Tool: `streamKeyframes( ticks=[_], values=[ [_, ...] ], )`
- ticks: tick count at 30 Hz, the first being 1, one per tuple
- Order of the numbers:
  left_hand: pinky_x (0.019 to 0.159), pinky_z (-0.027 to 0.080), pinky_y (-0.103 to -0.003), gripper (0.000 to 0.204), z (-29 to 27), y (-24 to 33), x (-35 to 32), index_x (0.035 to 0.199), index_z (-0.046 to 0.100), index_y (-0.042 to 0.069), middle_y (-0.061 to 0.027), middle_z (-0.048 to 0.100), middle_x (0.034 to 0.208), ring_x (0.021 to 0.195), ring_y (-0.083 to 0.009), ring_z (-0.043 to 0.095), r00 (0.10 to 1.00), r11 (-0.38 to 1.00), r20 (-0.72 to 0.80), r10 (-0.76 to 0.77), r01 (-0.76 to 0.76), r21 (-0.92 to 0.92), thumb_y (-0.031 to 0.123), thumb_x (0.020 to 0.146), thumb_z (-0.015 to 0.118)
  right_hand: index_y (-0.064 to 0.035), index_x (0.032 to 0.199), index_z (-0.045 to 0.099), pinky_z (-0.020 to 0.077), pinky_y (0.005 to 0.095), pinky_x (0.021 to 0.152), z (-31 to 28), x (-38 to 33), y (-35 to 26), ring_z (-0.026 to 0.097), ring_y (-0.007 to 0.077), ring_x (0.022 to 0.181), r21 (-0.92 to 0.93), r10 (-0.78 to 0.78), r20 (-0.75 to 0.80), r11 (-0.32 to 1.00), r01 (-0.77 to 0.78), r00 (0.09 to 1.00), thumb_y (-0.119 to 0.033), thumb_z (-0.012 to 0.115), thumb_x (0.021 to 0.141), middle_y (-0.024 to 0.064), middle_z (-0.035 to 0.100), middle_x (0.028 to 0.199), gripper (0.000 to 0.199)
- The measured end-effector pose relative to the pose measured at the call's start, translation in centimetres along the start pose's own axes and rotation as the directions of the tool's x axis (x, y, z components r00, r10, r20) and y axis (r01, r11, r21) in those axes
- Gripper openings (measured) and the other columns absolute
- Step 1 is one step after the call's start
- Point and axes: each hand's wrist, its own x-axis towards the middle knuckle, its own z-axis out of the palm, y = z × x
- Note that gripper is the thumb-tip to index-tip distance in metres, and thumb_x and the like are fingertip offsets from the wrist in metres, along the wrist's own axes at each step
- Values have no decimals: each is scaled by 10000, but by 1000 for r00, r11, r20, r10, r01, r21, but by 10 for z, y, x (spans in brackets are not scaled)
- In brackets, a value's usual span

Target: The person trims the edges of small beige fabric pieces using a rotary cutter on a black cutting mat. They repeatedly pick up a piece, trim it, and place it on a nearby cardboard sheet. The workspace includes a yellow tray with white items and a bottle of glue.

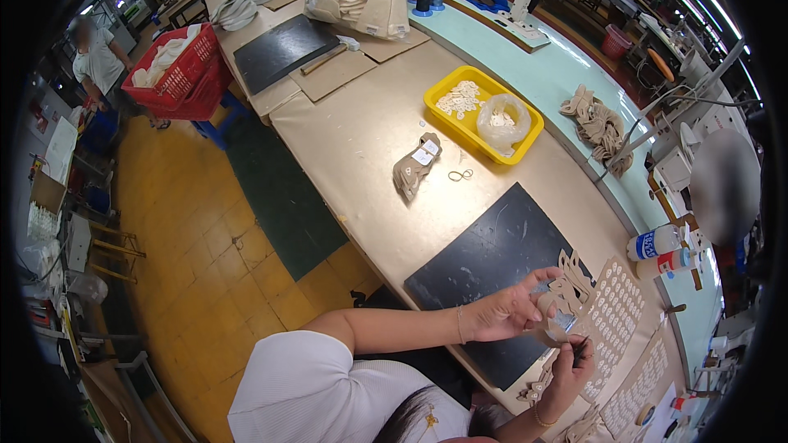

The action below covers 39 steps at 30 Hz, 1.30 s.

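Observation:
Over the right part of a black mat (492, 254), both hands pinch a small tan fabric piece between them. My left hand (507, 312) has its fingers closed on one end of the tan fabric piece (554, 331). On the near end, my right hand (568, 367) is closed, with something small and dark at its fingers that I cannot make out. Just beyond the fingers lie several cut tan pieces (570, 279). To the right, a brown sheet (617, 312) carries rows of small white pieces. More tan pieces (535, 385) lie beside my right wrist.
A yellow tray (532, 133) holds white pieces and a plastic bag. A tied tan bundle (417, 166) and a rubber band (460, 175) lie near it. Bottles (657, 242) stand at right. Red baskets (176, 74) stand left of the table; a person (98, 61) is beyond.

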Motion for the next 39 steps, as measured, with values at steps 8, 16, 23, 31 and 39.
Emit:
streamKeyframes(
  ticks=[8, 16, 23, 31, 39],
  values=[
    [1022, 446, -352, 904, -12, 13, -2, 1565, 274, 211, -102, 674, 1033, 1078, -213, 634, 987, 920, 18, 161, -157, 360, -82, 813, 682, 18, 955, 655, 478, 268, 674, -10, 10, -9, 573, 97, 734, -185, 41, -89, 981, -57, 995, -59, 670, 909, 21, 628, 807, 91],
    [1028, 428, -399, 853, -20, 4, 1, 1560, 283, 137, -142, 648, 1156, 1203, -296, 570, 988, 818, -95, 120, -44, 574, 110, 807, 683, 17, 1012, 726, 427, 213, 598, -54, 6, -31, 527, 26, 670, -339, -30, -186, 940, -35, 982, -96, 722, 922, -24, 645, 748, 145],
    [993, 450, -337, 645, -49, -4, -6, 1459, 436, 41, -128, 634, 1209, 1160, -239, 587, 990, 658, -125, 63, 54, 751, 90, 856, 661, 23, 983, 699, 418, 194, 539, -112, -32, -28, 526, 20, 589, -400, 31, -511, 876, -269, 859, -105, 709, 931, -3, 679, 758, 139],
    [939, 508, -325, 481, -59, -1, -3, 1374, 507, 8, -127, 637, 1164, 1071, -225, 623, 983, 658, -182, 33, 116, 744, 80, 918, 640, 38, 998, 619, 417, 206, 443, -194, -41, 31, 621, 88, 532, -47, 55, -832, 984, -169, 552, -111, 663, 923, 87, 732, 809, 172],
    [915, 522, -312, 352, -61, -1, -3, 1298, 574, -6, -116, 644, 1132, 1024, -201, 643, 975, 655, -218, 33, 144, 742, 27, 949, 597, -21, 973, 505, 417, 253, 395, -210, -105, 150, 589, 136, 491, 31, 76, -978, 975, -222, 196, -166, 631, 969, 67, 610, 794, 192]
  ],
)
